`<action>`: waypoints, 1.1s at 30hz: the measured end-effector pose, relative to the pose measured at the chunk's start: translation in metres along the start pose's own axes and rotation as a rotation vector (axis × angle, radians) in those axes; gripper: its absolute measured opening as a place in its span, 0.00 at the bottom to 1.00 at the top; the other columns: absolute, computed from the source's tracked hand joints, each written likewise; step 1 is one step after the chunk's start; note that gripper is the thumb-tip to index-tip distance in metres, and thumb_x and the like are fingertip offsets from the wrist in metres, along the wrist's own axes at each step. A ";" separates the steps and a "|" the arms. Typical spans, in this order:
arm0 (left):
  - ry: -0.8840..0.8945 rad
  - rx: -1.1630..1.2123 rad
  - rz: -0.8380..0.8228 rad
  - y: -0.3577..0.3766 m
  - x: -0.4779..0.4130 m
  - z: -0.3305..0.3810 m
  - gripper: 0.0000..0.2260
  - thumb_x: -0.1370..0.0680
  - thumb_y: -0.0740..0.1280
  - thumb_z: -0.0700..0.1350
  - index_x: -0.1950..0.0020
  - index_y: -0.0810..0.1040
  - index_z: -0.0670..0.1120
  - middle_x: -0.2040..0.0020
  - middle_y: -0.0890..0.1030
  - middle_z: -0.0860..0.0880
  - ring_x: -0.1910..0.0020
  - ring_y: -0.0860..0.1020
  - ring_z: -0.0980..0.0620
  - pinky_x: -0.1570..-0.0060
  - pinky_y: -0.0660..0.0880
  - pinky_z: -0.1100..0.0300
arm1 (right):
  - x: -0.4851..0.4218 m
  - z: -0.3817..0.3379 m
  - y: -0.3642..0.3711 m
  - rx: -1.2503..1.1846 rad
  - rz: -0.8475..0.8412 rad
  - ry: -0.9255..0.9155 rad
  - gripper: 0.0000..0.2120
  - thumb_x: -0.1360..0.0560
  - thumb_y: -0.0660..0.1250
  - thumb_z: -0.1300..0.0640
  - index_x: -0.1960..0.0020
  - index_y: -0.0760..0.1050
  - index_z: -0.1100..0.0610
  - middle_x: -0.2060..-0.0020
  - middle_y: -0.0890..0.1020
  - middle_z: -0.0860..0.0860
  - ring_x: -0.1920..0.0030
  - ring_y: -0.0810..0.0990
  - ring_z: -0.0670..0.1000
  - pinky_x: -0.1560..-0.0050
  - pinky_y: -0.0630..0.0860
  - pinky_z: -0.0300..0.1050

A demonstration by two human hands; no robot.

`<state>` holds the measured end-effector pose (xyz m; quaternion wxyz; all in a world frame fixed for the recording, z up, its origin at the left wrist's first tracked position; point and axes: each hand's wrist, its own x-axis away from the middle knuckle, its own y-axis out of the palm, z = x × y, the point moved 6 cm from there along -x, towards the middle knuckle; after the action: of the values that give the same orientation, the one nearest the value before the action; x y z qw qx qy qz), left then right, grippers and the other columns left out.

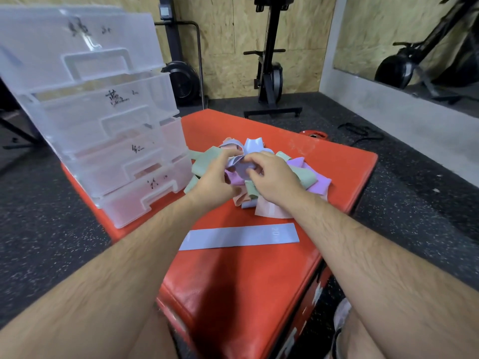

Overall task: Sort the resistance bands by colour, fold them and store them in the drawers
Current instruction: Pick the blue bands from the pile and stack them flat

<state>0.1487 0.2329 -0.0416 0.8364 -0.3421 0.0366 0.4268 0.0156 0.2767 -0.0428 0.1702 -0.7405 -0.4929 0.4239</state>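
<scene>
Drawers [103, 120] four, flat band [239, 237] one, held band [240, 165]

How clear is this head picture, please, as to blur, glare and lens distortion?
Head view: the drawers are smeared, their labels barely legible, and the wide lens tilts them; pale glare lies on the pad at its far side; the left hand, right hand and the blue band they grip are fairly sharp; light is even, shadows soft.

The translucent white plastic drawer unit [77, 120] is blurred and cut by the left edge, its black handwritten labels [118, 97] unreadable, and the left hand [211, 178] and right hand [276, 177] cover the middle of the tangled pastel band pile [320, 183].
</scene>
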 end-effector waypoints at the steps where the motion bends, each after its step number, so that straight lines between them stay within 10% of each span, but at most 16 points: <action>1: 0.019 -0.040 0.002 -0.001 0.000 -0.001 0.25 0.28 0.74 0.34 0.36 0.71 0.50 0.45 0.75 0.54 0.58 0.74 0.63 0.55 0.70 0.68 | 0.000 -0.002 0.000 0.002 -0.003 0.000 0.14 0.24 0.63 0.61 0.42 0.80 0.52 0.53 0.78 0.48 0.58 0.74 0.45 0.55 0.72 0.42; 6: -0.098 -0.137 0.213 -0.020 -0.003 -0.011 0.05 0.19 0.66 0.48 0.45 0.79 0.54 0.49 0.71 0.51 0.53 0.71 0.66 0.53 0.66 0.73 | 0.001 -0.004 0.001 -0.014 -0.028 -0.011 0.11 0.26 0.64 0.61 0.47 0.78 0.49 0.53 0.78 0.45 0.52 0.73 0.45 0.55 0.69 0.38; 9: -0.119 -0.055 0.283 -0.033 -0.003 -0.008 0.05 0.18 0.64 0.44 0.50 0.80 0.49 0.55 0.76 0.55 0.58 0.73 0.66 0.59 0.67 0.75 | 0.001 -0.006 -0.004 -0.048 0.029 0.030 0.11 0.26 0.69 0.58 0.46 0.72 0.50 0.54 0.74 0.42 0.45 0.71 0.49 0.45 0.71 0.43; 14: -0.169 0.107 0.325 -0.047 0.001 -0.013 0.06 0.21 0.67 0.46 0.53 0.83 0.47 0.58 0.83 0.44 0.60 0.79 0.50 0.55 0.77 0.49 | -0.005 -0.003 0.001 -0.093 -0.144 0.075 0.13 0.24 0.69 0.53 0.41 0.74 0.46 0.54 0.78 0.40 0.50 0.76 0.46 0.50 0.70 0.40; 21: -0.211 0.218 0.375 -0.067 0.007 -0.018 0.06 0.20 0.68 0.45 0.55 0.82 0.47 0.64 0.82 0.49 0.66 0.78 0.55 0.63 0.77 0.56 | -0.005 0.005 -0.006 0.266 -0.247 0.036 0.08 0.21 0.65 0.47 0.56 0.71 0.49 0.64 0.74 0.44 0.60 0.67 0.44 0.46 0.61 0.47; 33: -0.373 0.216 0.357 -0.105 0.038 -0.055 0.10 0.21 0.69 0.49 0.48 0.82 0.42 0.57 0.82 0.43 0.65 0.75 0.48 0.67 0.73 0.59 | 0.009 0.058 -0.013 0.427 -0.394 0.183 0.06 0.22 0.56 0.42 0.57 0.67 0.38 0.60 0.79 0.44 0.47 0.73 0.57 0.40 0.68 0.59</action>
<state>0.2631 0.1835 -0.0399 0.7719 -0.1544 -0.0130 0.6166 -0.0367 0.2809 -0.0725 0.4445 -0.6133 -0.5094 0.4085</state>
